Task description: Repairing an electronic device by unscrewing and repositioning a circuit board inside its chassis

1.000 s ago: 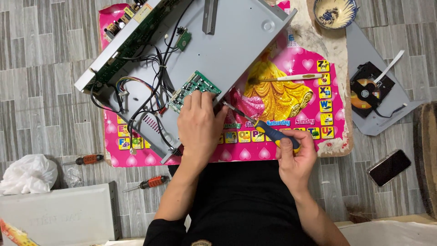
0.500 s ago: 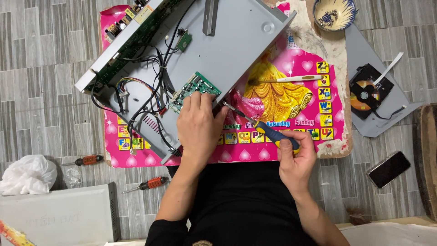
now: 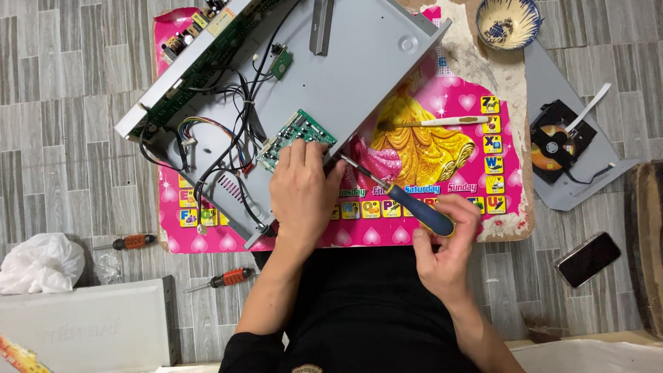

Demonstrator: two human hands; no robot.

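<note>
open grey metal chassis (image 3: 359,76) lying tilted across the upper left corner of the pink picture mat (image 3: 414,148), top end cut off by the upper edge of the view. inside the chassis: long green board (image 3: 200,65) along its left wall, tangle of black and coloured wires (image 3: 221,152) near its lower corner, small green board (image 3: 280,63) near the middle, grey bracket (image 3: 322,27) cut off at the top.

pale grey box (image 3: 86,324) at the lower left, partly out of view. grey plate (image 3: 573,138) off the mat's right edge, carrying a black disc drive (image 3: 556,141) with a white ribbon cable (image 3: 595,100). white plastic bag (image 3: 41,262) just above the grey box, contents hidden. dark round thing at the far right edge, cut off, hard to make out.

left hand (image 3: 304,190) pressed flat on the chassis's lower edge, fingers together, fingertips on a green circuit board (image 3: 297,138), the board's lower part hidden beneath. right hand (image 3: 445,245) at the mat's lower edge, pinching the blue and yellow handle of a screwdriver (image 3: 397,193); shaft slanting up left, tip at the chassis rim just beside the left thumb, exact contact point too small to tell.

patterned bowl (image 3: 511,22) at the mat's upper right corner, dark bits inside, unclear what. black phone (image 3: 588,259) on the floor below the plate. white-handled brush (image 3: 431,123) in mid-mat. two orange-handled screwdrivers (image 3: 135,242) (image 3: 231,278) on the floor by the mat's lower left corner.
</note>
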